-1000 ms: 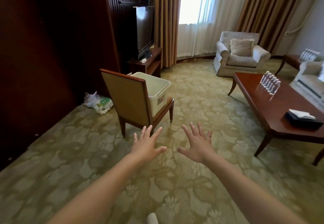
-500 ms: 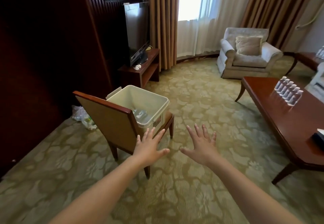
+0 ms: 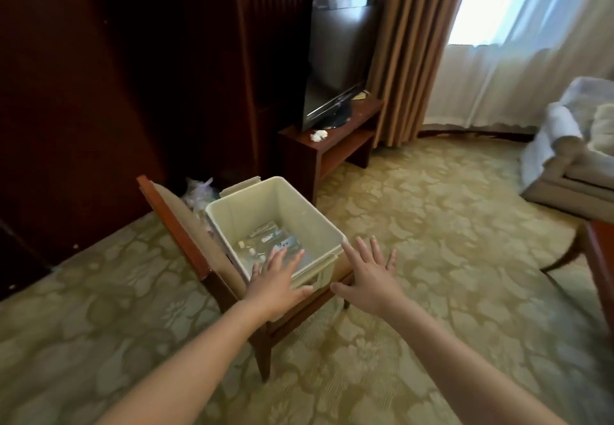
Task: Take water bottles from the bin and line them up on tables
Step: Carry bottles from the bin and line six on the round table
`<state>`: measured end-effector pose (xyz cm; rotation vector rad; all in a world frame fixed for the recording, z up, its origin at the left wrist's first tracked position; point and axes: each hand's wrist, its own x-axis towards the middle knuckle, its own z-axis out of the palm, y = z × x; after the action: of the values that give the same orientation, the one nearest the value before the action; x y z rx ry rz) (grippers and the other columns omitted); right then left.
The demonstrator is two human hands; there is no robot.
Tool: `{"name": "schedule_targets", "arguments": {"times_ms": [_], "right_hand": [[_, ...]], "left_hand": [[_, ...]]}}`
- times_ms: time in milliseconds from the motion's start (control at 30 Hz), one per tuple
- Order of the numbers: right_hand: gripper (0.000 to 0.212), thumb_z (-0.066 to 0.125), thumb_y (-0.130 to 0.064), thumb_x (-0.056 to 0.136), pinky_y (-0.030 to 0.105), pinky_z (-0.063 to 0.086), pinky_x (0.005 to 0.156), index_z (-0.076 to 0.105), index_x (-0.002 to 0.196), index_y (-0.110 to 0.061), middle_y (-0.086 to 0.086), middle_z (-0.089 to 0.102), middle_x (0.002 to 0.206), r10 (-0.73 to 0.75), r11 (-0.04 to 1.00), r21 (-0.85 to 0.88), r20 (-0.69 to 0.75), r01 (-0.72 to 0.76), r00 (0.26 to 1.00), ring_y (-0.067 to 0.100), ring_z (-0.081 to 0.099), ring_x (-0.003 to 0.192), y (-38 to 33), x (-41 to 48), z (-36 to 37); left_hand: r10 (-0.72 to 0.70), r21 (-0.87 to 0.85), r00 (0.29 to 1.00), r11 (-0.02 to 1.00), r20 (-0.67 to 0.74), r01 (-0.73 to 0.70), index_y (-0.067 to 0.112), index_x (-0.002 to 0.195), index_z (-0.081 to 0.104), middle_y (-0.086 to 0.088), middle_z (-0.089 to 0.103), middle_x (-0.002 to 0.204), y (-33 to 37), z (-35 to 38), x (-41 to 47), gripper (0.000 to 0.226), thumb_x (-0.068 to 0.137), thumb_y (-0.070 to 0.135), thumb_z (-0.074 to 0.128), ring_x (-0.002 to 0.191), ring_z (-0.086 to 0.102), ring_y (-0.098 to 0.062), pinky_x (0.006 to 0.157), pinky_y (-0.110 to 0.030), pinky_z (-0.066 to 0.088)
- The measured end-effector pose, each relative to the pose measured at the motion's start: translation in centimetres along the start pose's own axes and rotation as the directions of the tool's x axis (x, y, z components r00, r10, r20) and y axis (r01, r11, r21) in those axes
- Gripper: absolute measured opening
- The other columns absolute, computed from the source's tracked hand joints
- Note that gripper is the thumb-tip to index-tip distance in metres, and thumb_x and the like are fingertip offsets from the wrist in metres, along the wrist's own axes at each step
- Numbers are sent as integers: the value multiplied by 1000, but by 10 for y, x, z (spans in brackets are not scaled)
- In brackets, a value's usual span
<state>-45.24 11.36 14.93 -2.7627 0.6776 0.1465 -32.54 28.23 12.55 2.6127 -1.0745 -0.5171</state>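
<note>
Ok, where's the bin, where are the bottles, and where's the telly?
bin (image 3: pixel 309 228): head view, on its inner right wall.
water bottles (image 3: pixel 265 237): head view, middle of the pile inside the bin.
TV (image 3: pixel 335 58): head view, middle of its dark screen.

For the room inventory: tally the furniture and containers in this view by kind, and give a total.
Wooden chair: 1
Armchair, partly in view: 1
TV stand: 1
Table, only a corner in view: 1
Bin: 1
Total: 5
</note>
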Motion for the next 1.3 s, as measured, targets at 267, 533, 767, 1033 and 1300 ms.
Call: {"name": "schedule_targets", "arguments": {"times_ms": [267, 533, 767, 1033, 1300], "right_hand": [[89, 48, -63, 90, 61, -17, 115, -1, 158, -34, 2, -11, 167, -157, 987, -29, 85, 160, 984, 28, -25, 149, 13, 119, 6], [88, 47, -63, 90, 61, -14, 116, 0, 158, -33, 2, -9, 167, -240, 963, -90, 145, 255, 960, 27, -23, 150, 7, 237, 5], [87, 48, -62, 91, 60, -15, 117, -1, 158, -33, 2, -9, 167, -276, 948, -79, 273, 307, 922, 28, -23, 150, 6, 305, 22], [87, 48, -59, 92, 56, -13, 119, -3, 158, -32, 1, -10, 167, -382, 868, -93, 503, 488, 775, 26, -21, 151, -16, 384, 62], [86, 51, -53, 92, 55, -11, 120, 1, 158, -31, 1, -6, 167, -368, 818, -48, 723, 574, 585, 25, -18, 152, -10, 436, 130]], "left_hand": [[-178, -62, 984, 982, 2, 178, 44, 153, 1, 3, -7, 164, -20, -9, 75, 82, 89, 64, 48, 150, -13, -20, 121, -51, -2], [-280, -102, 960, 955, -20, 277, 43, 153, 1, -2, -4, 164, -59, -17, 174, 81, 90, 63, 48, 151, -9, -22, 120, -50, 1], [-375, -194, 926, 905, 50, 378, 42, 153, 1, -1, -2, 164, -82, -4, 211, 81, 90, 61, 50, 151, -8, -20, 121, -47, 2], [-569, -328, 807, 741, 159, 587, 41, 154, 3, -4, 5, 164, -113, 24, 227, 83, 90, 58, 53, 151, 5, -20, 120, -39, 16], [-621, -403, 682, 552, 386, 730, 36, 155, 7, -5, 15, 162, -128, 88, 248, 85, 89, 49, 60, 148, 18, -20, 116, -35, 27]]}}
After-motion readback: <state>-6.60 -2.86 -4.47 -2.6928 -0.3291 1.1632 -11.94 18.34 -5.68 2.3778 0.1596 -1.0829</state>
